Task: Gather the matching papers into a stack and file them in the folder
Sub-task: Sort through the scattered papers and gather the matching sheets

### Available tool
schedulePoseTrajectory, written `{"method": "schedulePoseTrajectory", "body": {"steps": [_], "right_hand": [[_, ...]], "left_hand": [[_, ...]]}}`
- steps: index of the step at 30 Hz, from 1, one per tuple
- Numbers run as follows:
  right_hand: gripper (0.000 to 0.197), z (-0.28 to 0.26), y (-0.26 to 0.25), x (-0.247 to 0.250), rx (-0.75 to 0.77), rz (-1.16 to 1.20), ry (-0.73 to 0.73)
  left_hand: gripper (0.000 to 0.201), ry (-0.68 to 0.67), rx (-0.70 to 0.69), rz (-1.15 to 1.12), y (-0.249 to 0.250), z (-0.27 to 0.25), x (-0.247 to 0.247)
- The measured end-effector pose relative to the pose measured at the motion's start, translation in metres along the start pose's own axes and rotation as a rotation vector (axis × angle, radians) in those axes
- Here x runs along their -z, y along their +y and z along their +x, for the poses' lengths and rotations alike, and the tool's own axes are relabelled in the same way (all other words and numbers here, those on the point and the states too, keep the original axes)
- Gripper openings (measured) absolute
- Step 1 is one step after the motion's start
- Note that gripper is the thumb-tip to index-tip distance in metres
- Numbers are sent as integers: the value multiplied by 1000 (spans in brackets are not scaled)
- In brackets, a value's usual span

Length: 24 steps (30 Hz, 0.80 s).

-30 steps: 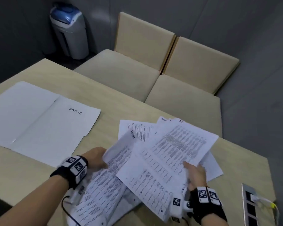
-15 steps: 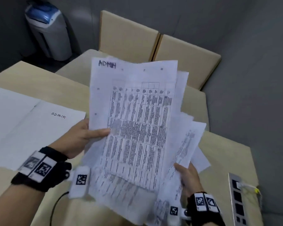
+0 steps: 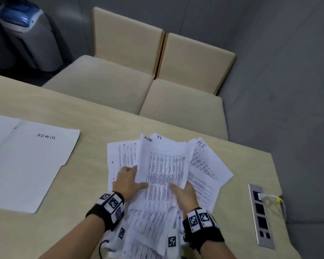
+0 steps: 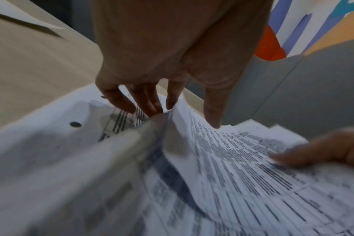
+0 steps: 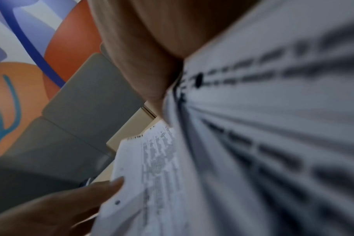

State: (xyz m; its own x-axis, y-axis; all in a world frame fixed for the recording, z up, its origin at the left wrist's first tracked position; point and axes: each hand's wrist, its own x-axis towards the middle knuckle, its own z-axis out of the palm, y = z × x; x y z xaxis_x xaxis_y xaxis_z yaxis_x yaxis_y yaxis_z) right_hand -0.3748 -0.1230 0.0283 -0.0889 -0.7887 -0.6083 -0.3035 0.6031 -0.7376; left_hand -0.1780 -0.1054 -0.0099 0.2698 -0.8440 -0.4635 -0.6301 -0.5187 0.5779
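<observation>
A loose fan of printed papers (image 3: 165,165) lies on the table in front of me, the top sheet marked "I.T." and a sheet marked "H.R." (image 3: 206,165) sticking out on the right. My left hand (image 3: 137,176) pinches the top sheets' left edge, thumb on top and fingers tucked beneath, as the left wrist view of this hand (image 4: 172,103) shows. My right hand (image 3: 178,187) grips the same bundle lower right, thumb on the print. The open white folder (image 3: 32,165) labelled "ADMIN" lies flat at the left, apart from the papers.
The wooden table (image 3: 94,124) ends just behind the papers. Two beige chairs (image 3: 176,101) stand beyond it, and a grey bin (image 3: 30,38) at the far left. A metal socket panel (image 3: 260,215) with a plugged cable sits at the table's right edge.
The papers, held upright with an "ADMIN" sheet facing me half a second ago, are now lowered onto the table. Both hands have come down and closer together on the bundle.
</observation>
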Motion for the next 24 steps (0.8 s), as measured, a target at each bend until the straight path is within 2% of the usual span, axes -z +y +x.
{"method": "schedulePoseTrajectory", "body": {"steps": [2,3,5,7,8,10,13,16,18,22,24], "right_hand": [[11,4,7,14,46,-16,46],[10,3,6,24,69,32,34],[16,4,0,46,96,148,19],[33,8,-2,69,99,249,60],[41,10,-2,82,100,288,86],[43,11,-4,108,85,356,154],[45,10,13,138,-24,339,234],[62,14,52,141,-261,199,267],[69,20,73,136,-332,182,267],[43,23,64,116,-259,246,193],[34,26,55,108,-182,154,151]], "left_hand": [[90,109,48,93,-2,3,7],[88,206,132,109,-3,5,15],[92,334,338,75,-10,8,25],[98,369,441,88,-18,10,25],[99,388,442,101,-22,11,21],[98,412,405,87,-27,12,16],[91,392,360,-17,-26,14,16],[77,342,295,-76,-22,18,18],[70,295,224,-74,-17,21,17],[74,169,88,-60,1,26,12],[79,111,35,-92,11,26,7]]}}
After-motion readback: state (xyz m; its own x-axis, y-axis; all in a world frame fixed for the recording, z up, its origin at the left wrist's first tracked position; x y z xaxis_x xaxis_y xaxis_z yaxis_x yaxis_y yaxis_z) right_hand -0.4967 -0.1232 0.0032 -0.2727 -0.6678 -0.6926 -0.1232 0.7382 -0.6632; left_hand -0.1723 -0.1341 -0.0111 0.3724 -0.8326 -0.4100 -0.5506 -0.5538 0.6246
